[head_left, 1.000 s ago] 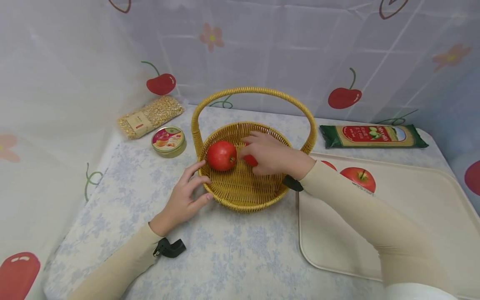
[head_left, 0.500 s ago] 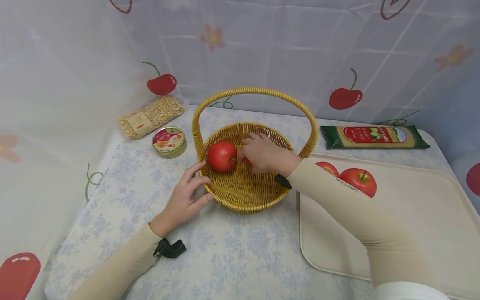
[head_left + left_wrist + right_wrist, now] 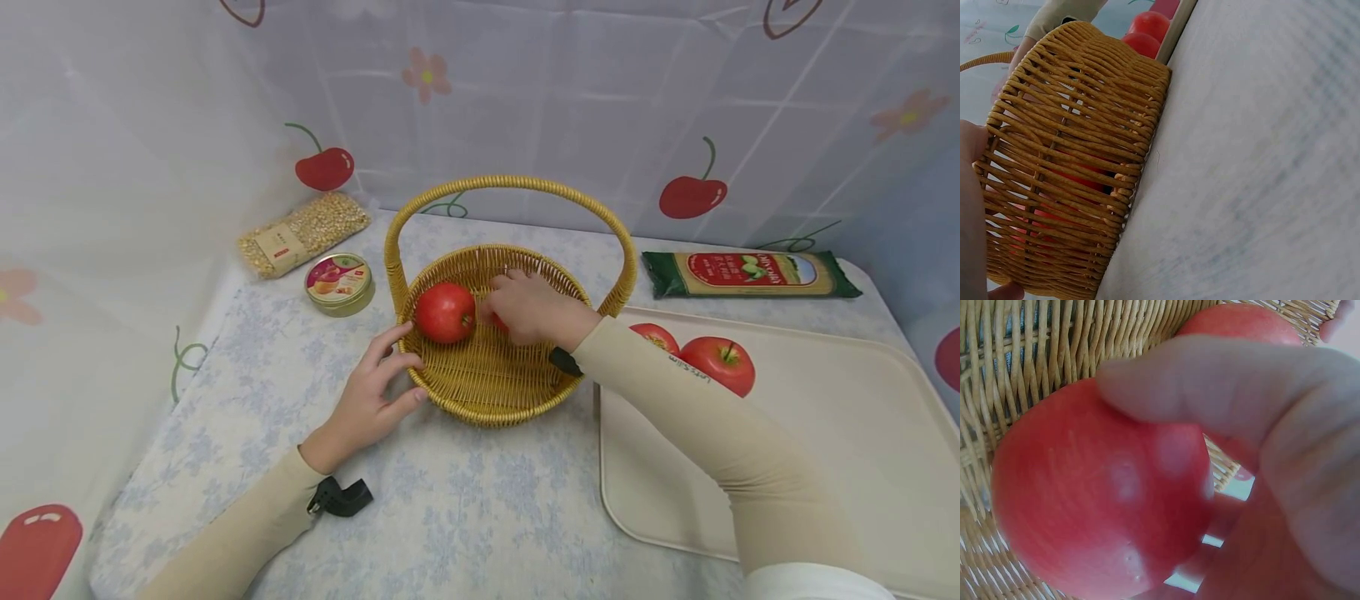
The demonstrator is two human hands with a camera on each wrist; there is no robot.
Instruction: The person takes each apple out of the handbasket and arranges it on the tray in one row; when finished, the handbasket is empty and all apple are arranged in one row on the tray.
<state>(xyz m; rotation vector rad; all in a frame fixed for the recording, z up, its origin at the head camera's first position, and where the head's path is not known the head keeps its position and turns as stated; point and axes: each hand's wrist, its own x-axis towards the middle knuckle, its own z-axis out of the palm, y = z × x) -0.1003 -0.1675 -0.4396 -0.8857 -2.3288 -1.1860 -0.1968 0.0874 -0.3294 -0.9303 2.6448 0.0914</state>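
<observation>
A yellow wicker basket [image 3: 491,412] with a tall arched handle stands on the table. Inside it at the left lies a red apple [image 3: 445,312]. My right hand [image 3: 534,310] reaches into the basket and holds a second apple [image 3: 1104,494]; the right wrist view shows the thumb lying over it and fingers round its far side. In the head view that apple is mostly covered by the hand. My left hand [image 3: 375,392] rests its fingertips on the basket's left rim, fingers spread and slightly bent. The left wrist view shows the basket's woven side wall [image 3: 1072,150] with red behind the gaps.
Right of the basket lies a beige tray [image 3: 675,492] bearing two more apples [image 3: 720,362], partly behind the right sleeve. A green pasta packet [image 3: 750,275] lies behind the tray. At back left are a bag of corn kernels [image 3: 303,233] and a round tin [image 3: 339,285].
My right hand has shifted slightly left and deeper into the basket with the apple, and the forearm has swung left, uncovering more of the tray's apples. My left hand has stayed at the rim.
</observation>
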